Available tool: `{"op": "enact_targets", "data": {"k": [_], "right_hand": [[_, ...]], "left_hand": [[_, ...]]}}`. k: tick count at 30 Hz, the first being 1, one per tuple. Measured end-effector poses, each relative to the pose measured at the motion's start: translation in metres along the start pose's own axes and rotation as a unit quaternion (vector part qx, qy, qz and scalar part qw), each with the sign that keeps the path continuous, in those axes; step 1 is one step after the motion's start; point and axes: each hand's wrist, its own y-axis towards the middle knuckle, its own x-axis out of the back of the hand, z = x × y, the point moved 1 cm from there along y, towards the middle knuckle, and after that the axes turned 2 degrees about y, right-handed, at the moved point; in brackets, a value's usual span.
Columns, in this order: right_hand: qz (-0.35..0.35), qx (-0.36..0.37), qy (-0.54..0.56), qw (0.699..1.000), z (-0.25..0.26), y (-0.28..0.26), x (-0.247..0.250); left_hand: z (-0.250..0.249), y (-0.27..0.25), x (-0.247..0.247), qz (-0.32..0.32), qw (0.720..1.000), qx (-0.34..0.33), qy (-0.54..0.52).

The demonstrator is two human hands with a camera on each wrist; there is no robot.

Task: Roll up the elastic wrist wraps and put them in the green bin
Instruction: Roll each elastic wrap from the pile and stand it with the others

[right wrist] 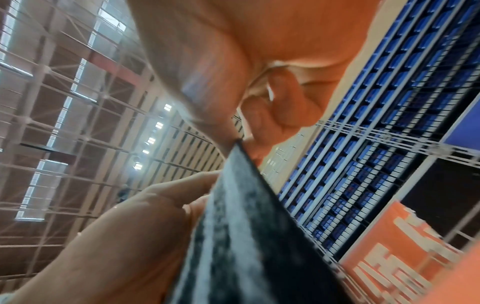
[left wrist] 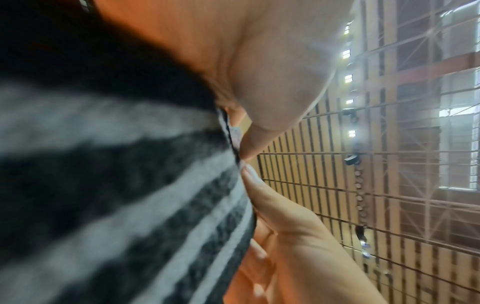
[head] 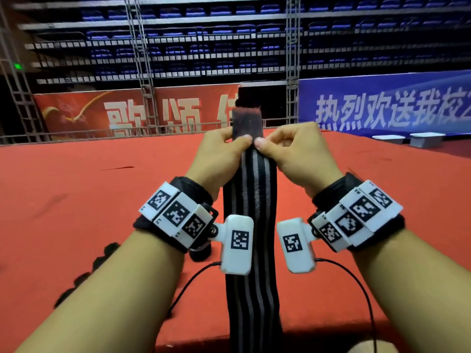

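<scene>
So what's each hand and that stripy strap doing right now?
wrist wrap: unrolled, held up, hanging long past the red table edge.
left hand: pinches the wrap near its top.
right hand: pinches the wrap beside the left.
dark patch end: sticks up above both thumbs.

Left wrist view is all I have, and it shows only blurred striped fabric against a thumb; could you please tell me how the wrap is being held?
Observer: In the head view, the left hand and right hand pinch the black elastic wrist wrap with grey stripes side by side near its top end.
Operator: Is it rolled up?
Observer: No, it hangs unrolled between the wrists, down past the near edge of the red carpeted platform.
Operator: Is the green bin close?
Observer: No green bin shows in any view.
</scene>
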Motion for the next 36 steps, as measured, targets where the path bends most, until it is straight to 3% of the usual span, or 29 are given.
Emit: {"op": "enact_targets", "data": {"k": [6, 11, 18, 23, 27, 32, 36], "right_hand": [[0.104, -0.139, -0.025, 0.984, -0.117, -0.033, -0.04], [0.171, -0.227, -0.059, 0.957, -0.194, -0.062, -0.068], [0.171, -0.316, -0.07, 0.93, -0.257, -0.057, -0.088], [0.177, -0.358, -0.073, 0.914, -0.293, -0.05, -0.107], [0.189, -0.396, -0.078, 0.895, -0.322, -0.046, -0.115], [0.268, -0.395, -0.069, 0.876, -0.347, -0.039, -0.122], [0.297, -0.4, -0.059, 0.865, -0.364, -0.047, -0.125]], "left_hand": [[0.113, -0.009, -0.009, 0.05, 0.987, 0.149, 0.033], [0.203, -0.016, -0.014, 0.026, 0.977, 0.201, 0.063], [0.291, -0.006, -0.016, 0.031, 0.953, 0.275, 0.12], [0.332, 0.002, -0.023, 0.004, 0.929, 0.357, 0.099], [0.357, 0.015, -0.025, 0.017, 0.918, 0.384, 0.1], [0.388, 0.031, -0.027, 0.028, 0.901, 0.408, 0.147], [0.4, 0.034, -0.031, 0.023, 0.889, 0.441, 0.122]]}}
